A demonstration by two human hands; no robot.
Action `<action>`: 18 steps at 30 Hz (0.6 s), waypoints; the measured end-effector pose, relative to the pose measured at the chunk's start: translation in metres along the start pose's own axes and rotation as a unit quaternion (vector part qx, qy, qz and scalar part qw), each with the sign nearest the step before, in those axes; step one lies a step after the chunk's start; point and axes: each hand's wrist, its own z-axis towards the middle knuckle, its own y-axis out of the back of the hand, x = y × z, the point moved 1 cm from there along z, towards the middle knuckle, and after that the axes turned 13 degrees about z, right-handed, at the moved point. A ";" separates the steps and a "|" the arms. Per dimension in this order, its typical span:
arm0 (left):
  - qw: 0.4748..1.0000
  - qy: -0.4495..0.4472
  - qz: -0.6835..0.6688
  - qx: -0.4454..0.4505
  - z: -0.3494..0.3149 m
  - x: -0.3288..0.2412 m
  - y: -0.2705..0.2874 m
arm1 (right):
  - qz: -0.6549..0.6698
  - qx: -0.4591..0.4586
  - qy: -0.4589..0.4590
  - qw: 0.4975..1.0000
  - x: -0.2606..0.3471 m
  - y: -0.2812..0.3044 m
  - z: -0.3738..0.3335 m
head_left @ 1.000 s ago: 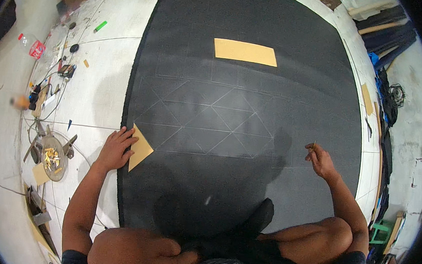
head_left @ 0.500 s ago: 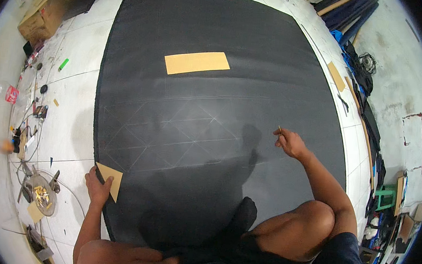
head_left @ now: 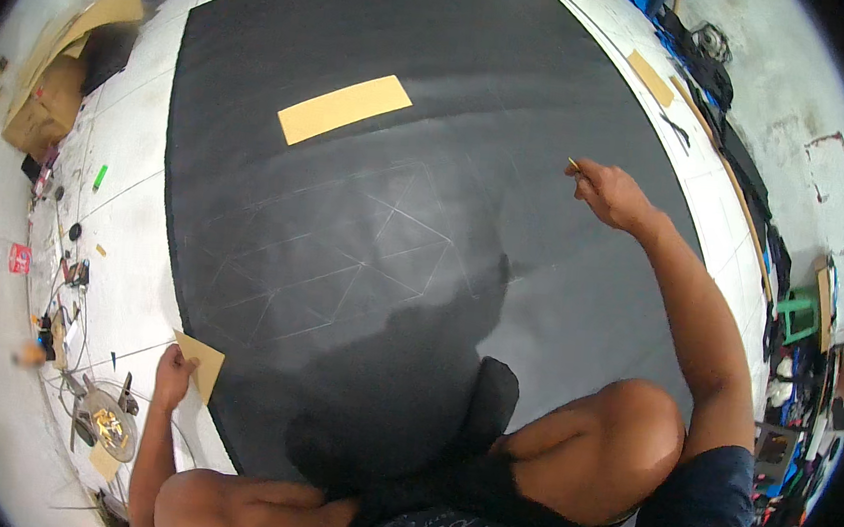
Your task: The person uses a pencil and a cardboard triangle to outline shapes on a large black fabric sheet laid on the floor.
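A large black sheet of material (head_left: 587, 328) lies spread on the floor before me, marked with thin pale lines forming triangles (head_left: 420, 225). At its left edge, my left hand (head_left: 172, 374) pinches a tan triangular card template (head_left: 204, 363), which overlaps the border of the sheet. My right hand (head_left: 613, 195) is over the right part of the sheet, fingers closed round a thin, short marking stick (head_left: 573, 163) with a light end. Whether the stick touches the sheet I cannot tell. Farther away, a tan rectangular card (head_left: 345, 109) rests on the sheet.
White floor tiles (head_left: 128, 238) border the sheet. On the left are a plastic bottle (head_left: 19, 258), a small green object (head_left: 100, 177), cables and a round dish (head_left: 109, 429) of small pieces. Along the right wall lie a tan card strip (head_left: 651, 78), dark cloth and a green stool (head_left: 799, 315).
My view has turned and shifted. My right hand has moved farther away over the sheet with the marking stick. My left hand still holds the triangular card at the left edge.
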 end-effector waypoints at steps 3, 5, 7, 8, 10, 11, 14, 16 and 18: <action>0.993 -0.112 -0.020 0.016 0.021 -0.023 0.054 | 0.061 0.012 0.001 0.998 0.016 -0.007 -0.011; 0.976 -0.184 0.090 0.074 0.033 -0.108 0.076 | 0.191 -0.014 -0.027 0.981 0.017 -0.025 -0.022; 0.933 -0.219 0.240 0.157 0.032 -0.217 0.082 | 0.343 -0.045 -0.030 0.938 0.001 -0.075 -0.028; 0.910 -0.268 0.264 0.176 0.033 -0.250 0.076 | 0.431 -0.049 -0.013 0.901 -0.005 -0.113 -0.023; 0.835 -0.370 0.368 0.175 0.039 -0.304 0.036 | 0.515 -0.022 -0.038 0.856 -0.004 -0.179 -0.031; 0.770 -0.417 0.448 0.178 0.039 -0.338 0.006 | 0.525 0.004 -0.045 0.850 0.000 -0.205 -0.039; 0.734 -0.488 0.432 0.194 0.025 -0.396 -0.074 | 0.582 0.086 -0.064 0.806 0.041 -0.259 -0.059; 0.749 -0.529 0.368 0.153 0.014 -0.413 -0.124 | 0.600 0.101 -0.083 0.789 0.049 -0.266 -0.069; 0.765 -0.552 0.302 0.138 0.004 -0.423 -0.156 | 0.616 0.115 -0.112 0.771 0.039 -0.277 -0.080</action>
